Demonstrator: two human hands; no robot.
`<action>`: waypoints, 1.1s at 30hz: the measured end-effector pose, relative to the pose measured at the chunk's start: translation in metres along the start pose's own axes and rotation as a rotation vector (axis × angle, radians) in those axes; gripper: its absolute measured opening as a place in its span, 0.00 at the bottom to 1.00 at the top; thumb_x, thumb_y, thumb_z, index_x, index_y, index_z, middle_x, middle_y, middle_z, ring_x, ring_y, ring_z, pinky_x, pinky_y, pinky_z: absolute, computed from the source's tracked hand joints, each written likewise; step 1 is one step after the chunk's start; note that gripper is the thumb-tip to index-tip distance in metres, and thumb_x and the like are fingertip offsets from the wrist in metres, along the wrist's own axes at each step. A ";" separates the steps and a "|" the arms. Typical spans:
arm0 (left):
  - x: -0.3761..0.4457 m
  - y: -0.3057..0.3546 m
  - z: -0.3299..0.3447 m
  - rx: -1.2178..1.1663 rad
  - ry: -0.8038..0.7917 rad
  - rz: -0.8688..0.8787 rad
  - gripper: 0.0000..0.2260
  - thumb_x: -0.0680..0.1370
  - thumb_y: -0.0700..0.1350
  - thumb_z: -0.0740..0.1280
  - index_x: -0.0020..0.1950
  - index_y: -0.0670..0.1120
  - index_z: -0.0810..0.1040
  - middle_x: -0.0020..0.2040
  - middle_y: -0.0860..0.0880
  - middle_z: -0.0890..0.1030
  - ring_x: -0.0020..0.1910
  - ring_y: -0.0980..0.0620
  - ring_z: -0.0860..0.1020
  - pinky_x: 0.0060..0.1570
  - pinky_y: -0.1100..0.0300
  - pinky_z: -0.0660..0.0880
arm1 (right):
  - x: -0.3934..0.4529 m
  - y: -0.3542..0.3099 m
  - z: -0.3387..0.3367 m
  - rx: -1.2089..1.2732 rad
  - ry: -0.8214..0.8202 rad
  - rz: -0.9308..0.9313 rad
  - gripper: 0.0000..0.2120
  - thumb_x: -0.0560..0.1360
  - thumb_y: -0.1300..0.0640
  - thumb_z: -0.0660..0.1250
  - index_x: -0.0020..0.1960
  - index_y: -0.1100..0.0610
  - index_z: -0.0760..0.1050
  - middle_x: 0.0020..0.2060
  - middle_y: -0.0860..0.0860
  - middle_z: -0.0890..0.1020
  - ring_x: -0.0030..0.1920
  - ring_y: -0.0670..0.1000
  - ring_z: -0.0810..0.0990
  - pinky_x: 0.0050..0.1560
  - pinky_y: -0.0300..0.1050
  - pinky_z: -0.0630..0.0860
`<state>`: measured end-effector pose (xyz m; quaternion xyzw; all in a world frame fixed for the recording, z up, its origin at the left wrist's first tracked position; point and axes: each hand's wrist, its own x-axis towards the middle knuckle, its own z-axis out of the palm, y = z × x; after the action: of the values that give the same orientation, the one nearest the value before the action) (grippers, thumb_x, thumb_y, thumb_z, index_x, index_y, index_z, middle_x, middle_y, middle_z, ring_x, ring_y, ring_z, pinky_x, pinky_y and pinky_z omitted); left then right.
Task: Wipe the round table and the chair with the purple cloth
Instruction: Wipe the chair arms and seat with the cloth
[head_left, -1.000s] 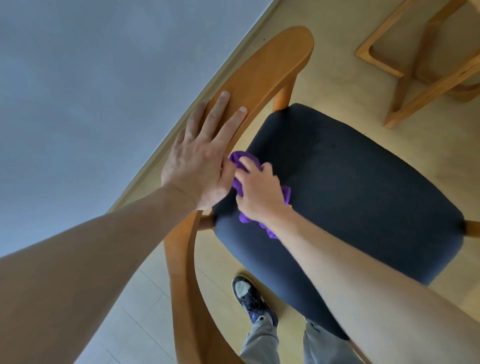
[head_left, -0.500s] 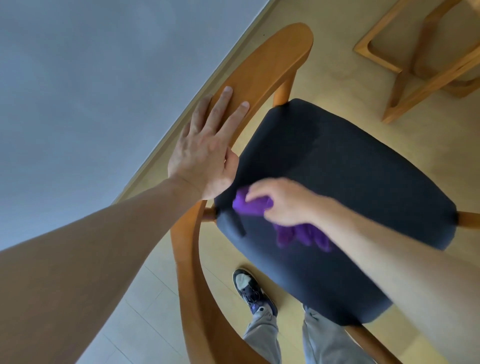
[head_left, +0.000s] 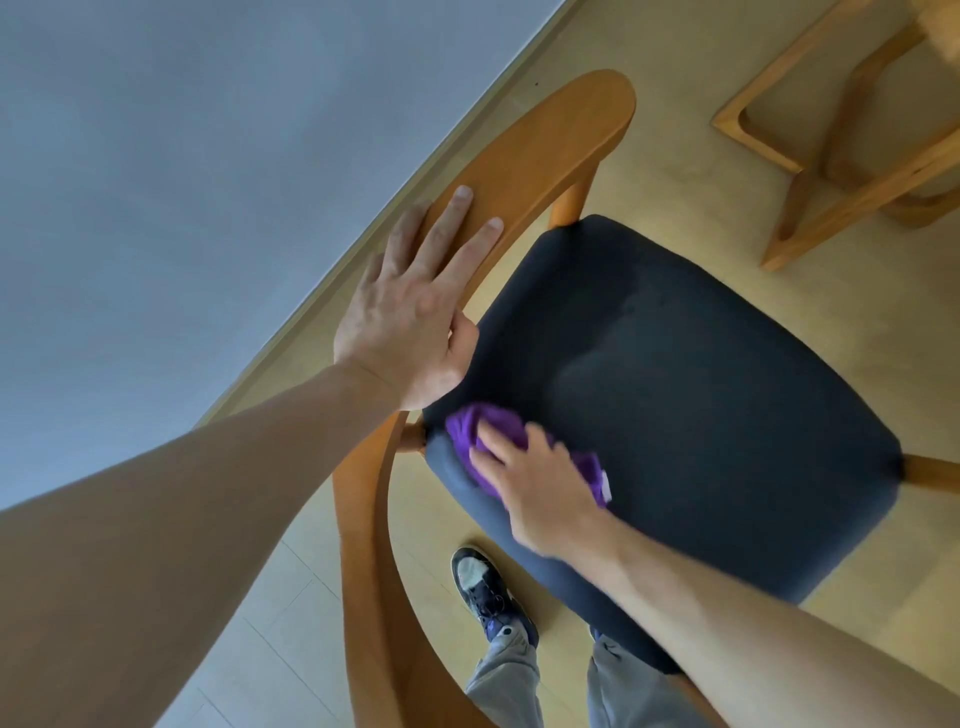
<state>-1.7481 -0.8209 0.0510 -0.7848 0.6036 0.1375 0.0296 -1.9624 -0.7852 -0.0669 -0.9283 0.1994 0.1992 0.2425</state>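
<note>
From the head view, the left hand (head_left: 410, 317) lies flat with fingers spread on the smooth curved wooden backrest (head_left: 524, 156), likely to keep the chair still. The right hand (head_left: 540, 483) presses the crumpled purple cloth (head_left: 493, 423) on the near left corner of the soft dark seat cushion (head_left: 701, 405), fingers mostly straight, to rub it clean.

The right hand (head_left: 540, 488) swept the purple cloth (head_left: 488, 431) from just beside the left hand's (head_left: 410, 322) thumb toward the near edge of the dark seat (head_left: 701, 389), then back to the corner just below the left wrist.
</note>
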 end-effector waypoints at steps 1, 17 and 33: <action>0.001 0.000 0.000 0.009 -0.001 -0.003 0.32 0.78 0.53 0.53 0.82 0.59 0.48 0.85 0.52 0.47 0.83 0.42 0.47 0.76 0.37 0.60 | -0.012 -0.001 0.009 -0.025 -0.040 -0.066 0.40 0.66 0.64 0.73 0.74 0.52 0.61 0.80 0.50 0.54 0.62 0.66 0.69 0.52 0.61 0.75; 0.000 -0.002 0.000 -0.007 0.007 0.003 0.33 0.75 0.54 0.47 0.82 0.60 0.48 0.84 0.54 0.47 0.83 0.43 0.48 0.74 0.37 0.62 | 0.022 0.077 -0.037 -0.159 0.123 0.017 0.43 0.60 0.59 0.78 0.72 0.49 0.66 0.77 0.49 0.64 0.60 0.64 0.73 0.51 0.58 0.74; 0.001 -0.002 0.000 -0.011 -0.031 -0.008 0.33 0.76 0.53 0.53 0.82 0.60 0.49 0.85 0.52 0.48 0.82 0.41 0.49 0.75 0.37 0.61 | 0.029 0.064 -0.030 -0.073 0.242 0.241 0.34 0.66 0.57 0.74 0.70 0.48 0.67 0.73 0.48 0.67 0.52 0.61 0.71 0.49 0.56 0.71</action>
<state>-1.7457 -0.8211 0.0508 -0.7851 0.5992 0.1528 0.0349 -1.9595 -0.8609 -0.0802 -0.9232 0.3295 0.1205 0.1571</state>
